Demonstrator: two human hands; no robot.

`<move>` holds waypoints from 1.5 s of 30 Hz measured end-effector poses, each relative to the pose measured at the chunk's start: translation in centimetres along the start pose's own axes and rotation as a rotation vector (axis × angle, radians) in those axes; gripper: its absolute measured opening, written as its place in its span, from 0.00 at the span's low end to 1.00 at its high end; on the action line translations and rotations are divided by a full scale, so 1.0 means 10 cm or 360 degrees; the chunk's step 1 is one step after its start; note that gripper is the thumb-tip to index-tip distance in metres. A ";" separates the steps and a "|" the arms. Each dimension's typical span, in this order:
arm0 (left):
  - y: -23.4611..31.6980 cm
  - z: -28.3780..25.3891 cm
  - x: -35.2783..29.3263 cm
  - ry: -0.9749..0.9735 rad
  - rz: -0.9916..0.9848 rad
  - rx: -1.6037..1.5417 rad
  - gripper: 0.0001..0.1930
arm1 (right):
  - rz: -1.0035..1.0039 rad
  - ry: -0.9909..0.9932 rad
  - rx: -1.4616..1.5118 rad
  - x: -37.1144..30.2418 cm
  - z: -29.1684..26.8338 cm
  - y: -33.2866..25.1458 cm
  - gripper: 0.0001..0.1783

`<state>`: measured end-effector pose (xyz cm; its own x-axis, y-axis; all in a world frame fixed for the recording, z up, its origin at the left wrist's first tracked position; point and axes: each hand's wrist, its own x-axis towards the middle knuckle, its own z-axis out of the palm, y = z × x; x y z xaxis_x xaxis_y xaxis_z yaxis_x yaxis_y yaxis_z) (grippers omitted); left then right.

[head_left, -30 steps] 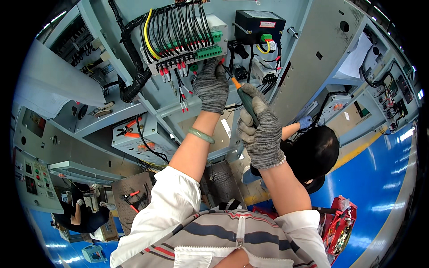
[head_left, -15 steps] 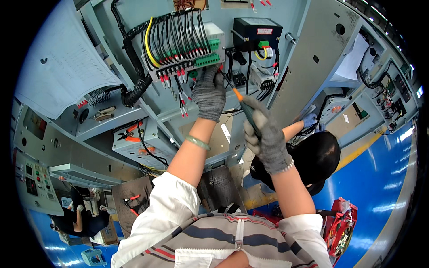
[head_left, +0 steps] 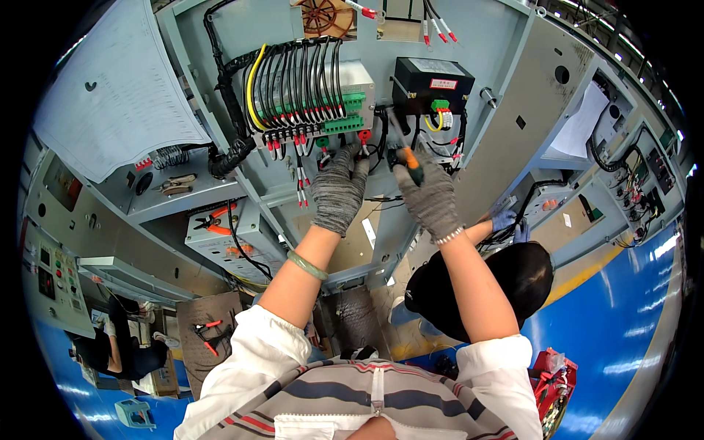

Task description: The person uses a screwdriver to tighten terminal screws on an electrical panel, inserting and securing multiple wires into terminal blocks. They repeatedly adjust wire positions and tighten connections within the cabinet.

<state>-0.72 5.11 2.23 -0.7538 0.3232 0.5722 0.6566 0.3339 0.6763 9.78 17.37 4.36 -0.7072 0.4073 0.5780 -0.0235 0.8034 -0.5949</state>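
Note:
My left hand [head_left: 339, 189], in a grey knit glove, reaches in below a wired terminal unit [head_left: 356, 81] with green connectors. Its fingers are closed near a red round part [head_left: 364, 136] and a green round part [head_left: 322, 142]; what they pinch is hidden. In my gloved right hand [head_left: 430, 198] is a screwdriver [head_left: 411, 163] with an orange and dark green handle. Its shank points up, slightly left, between the terminal unit and a black box-shaped device [head_left: 433, 77]. I cannot tell whether the tip touches anything.
Loose black wires with red ends [head_left: 301, 183] hang below the unit. Orange-handled pliers [head_left: 217, 220] lie on a lower grey box. A paper drawing [head_left: 117, 95] hangs at left. Close on my right, a person in black [head_left: 484, 290] works at the neighbouring cabinet. A red toolbox [head_left: 551, 385] stands behind.
My right hand has moved up toward the panel with the screwdriver, whose shank has swung away from my left fingertips. The view has shifted, and the red round part now shows above my left hand.

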 end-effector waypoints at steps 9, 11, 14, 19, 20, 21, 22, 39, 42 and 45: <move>-0.04 0.17 0.08 0.0028 -0.0080 -0.0098 0.15 | -0.0414 -0.0123 -0.0162 0.28 0.34 0.47 0.24; -0.13 0.21 0.09 0.0085 -0.0025 -0.0165 0.14 | -0.0340 -0.0128 -0.0124 0.26 0.37 0.47 0.25; -0.09 0.16 0.04 0.0085 0.0002 -0.0147 0.14 | -0.0343 -0.0092 -0.0174 0.15 0.33 0.38 0.24; 0.02 0.01 -0.06 -0.0096 -0.0088 -0.0390 0.15 | -0.0244 -0.0005 -0.0035 -0.05 0.25 0.23 0.21; -0.02 0.00 -0.07 -0.0093 -0.0042 -0.0391 0.15 | -0.0062 0.0007 0.0112 -0.06 0.26 0.17 0.20; -0.06 -0.01 -0.09 -0.0091 0.0005 -0.0392 0.14 | 0.0122 0.0018 0.0258 -0.05 0.27 0.10 0.20; -0.10 -0.02 -0.09 -0.0088 0.0051 -0.0392 0.14 | 0.0306 0.0030 0.0404 -0.04 0.29 0.05 0.19; 0.01 0.03 -0.11 0.0038 -0.0017 -0.0062 0.13 | 0.0509 0.0234 0.0001 0.04 0.41 -0.21 0.19; 0.01 0.07 -0.13 0.0067 -0.0044 -0.0044 0.13 | 0.0524 0.0212 0.0052 0.04 0.42 -0.21 0.20; -0.02 0.12 -0.16 0.0143 -0.0023 -0.0055 0.13 | 0.0505 0.0215 0.0203 0.03 0.44 -0.21 0.21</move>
<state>0.36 5.57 0.68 -0.7635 0.2376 0.6004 0.6455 0.3070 0.6993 6.46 13.89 3.33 -0.5936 0.6883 0.4169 0.0882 0.5706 -0.8165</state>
